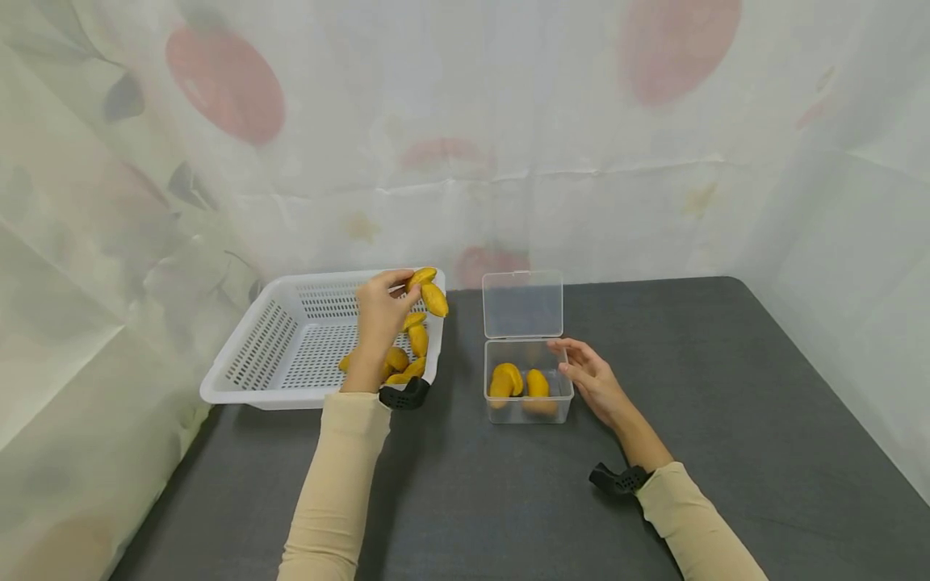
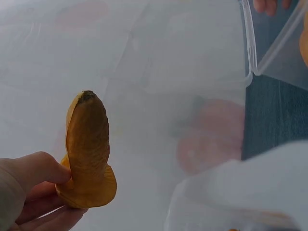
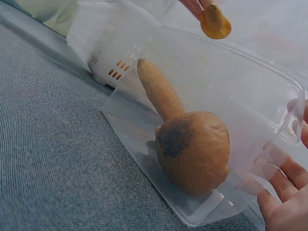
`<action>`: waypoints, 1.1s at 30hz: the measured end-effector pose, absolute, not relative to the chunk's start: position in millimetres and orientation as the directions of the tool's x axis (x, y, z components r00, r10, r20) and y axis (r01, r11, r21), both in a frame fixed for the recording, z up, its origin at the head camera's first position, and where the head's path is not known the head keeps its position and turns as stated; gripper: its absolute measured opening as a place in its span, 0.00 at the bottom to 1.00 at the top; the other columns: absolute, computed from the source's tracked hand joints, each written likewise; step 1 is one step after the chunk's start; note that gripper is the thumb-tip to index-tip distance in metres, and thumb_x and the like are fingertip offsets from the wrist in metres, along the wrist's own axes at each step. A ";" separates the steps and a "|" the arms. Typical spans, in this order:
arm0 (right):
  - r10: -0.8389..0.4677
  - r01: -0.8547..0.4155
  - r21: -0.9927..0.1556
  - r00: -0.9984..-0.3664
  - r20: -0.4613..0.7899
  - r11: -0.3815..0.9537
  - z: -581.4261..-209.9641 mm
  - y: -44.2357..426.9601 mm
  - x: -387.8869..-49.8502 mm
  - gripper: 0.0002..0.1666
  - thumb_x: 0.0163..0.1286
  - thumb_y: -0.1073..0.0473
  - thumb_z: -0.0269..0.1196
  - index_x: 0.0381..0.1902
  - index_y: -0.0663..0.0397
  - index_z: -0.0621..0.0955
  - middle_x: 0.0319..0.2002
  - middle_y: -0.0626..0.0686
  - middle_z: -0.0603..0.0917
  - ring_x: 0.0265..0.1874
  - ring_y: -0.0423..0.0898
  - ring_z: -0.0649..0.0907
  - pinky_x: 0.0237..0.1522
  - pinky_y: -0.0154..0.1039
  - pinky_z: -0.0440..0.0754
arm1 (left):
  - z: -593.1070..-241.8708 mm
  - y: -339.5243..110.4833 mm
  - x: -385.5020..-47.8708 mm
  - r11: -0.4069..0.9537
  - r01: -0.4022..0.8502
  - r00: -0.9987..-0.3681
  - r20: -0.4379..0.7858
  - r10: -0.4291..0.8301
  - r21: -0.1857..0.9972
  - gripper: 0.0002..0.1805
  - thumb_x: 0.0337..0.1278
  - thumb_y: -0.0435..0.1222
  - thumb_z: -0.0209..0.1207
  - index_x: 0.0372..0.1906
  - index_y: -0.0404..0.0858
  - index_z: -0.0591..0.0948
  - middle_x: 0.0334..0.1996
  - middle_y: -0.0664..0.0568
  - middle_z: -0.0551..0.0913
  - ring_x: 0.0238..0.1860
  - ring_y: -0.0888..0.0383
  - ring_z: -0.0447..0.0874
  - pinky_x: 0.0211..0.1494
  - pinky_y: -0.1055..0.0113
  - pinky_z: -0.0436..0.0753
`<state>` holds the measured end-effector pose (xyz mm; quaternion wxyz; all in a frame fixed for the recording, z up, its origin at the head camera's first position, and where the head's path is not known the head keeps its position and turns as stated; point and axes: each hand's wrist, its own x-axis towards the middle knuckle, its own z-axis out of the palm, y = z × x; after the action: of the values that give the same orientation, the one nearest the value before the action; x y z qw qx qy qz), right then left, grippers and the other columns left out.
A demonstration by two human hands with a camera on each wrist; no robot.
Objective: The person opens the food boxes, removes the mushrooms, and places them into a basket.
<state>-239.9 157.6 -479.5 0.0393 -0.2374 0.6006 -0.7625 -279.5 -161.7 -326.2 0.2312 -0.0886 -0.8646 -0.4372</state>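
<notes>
**Above the basket (image 1: pixel 279 396): yellow piece (image 1: pixel 434 299) pinched in left hand (image 1: pixel 381 311); right hand (image 1: pixel 592 383) at the box (image 1: pixel 528 416)**

Head view: Basket, white and slotted, sits at the left of the dark table (image 1: pixel 494 500). Left hand is raised over its right end and grips the yellow piece between thumb and fingers; two yellow lobes show there. Below, basket pieces (image 1: pixel 417 340) cluster along the right end. Box, clear, stands just right of the basket, its lid (image 1: pixel 523 305) tipped upright at the back. Box pieces (image 1: pixel 506 381) lie inside, at the left and right. Right hand is at the box's right side, fingers loosely bent near the rim, thumb below them. Both arms have pale sleeves (image 1: pixel 334 484) and black wrist units (image 1: pixel 404 395). Patterned cloth (image 1: pixel 581 129) hangs behind.

Left wrist view: Yellow piece is held near its flared lower part, thumb on the near side, fingers beneath; its long end points up, tip dark. Part of the box shows at upper right, with a few right-hand fingertips. Blurred white shape (image 2: pixel 260 178) at lower right, too soft to identify.

Right wrist view: Box in front, a long end and a rounded, dark-patched form inside. Right-hand fingers are spread along the clear wall, partly seen through it; how firmly they press, cannot tell. Yellow piece hangs from the left hand at the top, beyond the box. Basket stands behind, orange-yellow showing through its slots.
</notes>
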 end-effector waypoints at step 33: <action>-0.340 -0.221 -0.937 -0.888 0.308 -0.271 -482.1 154.7 -242.3 0.26 0.74 0.65 0.52 0.66 0.68 0.62 0.61 0.40 0.74 0.65 0.30 0.71 0.62 0.19 0.72 | -337.8 -221.2 -308.0 0.745 0.136 -0.946 0.310 -0.098 0.653 0.19 0.61 0.33 0.61 0.55 0.26 0.80 0.51 0.32 0.83 0.53 0.40 0.84 0.56 0.52 0.85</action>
<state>-242.3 154.7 -482.1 0.0390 -0.2331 0.6025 -0.7623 -308.0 -221.2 -337.8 0.1644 -0.0103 -0.9195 -0.3570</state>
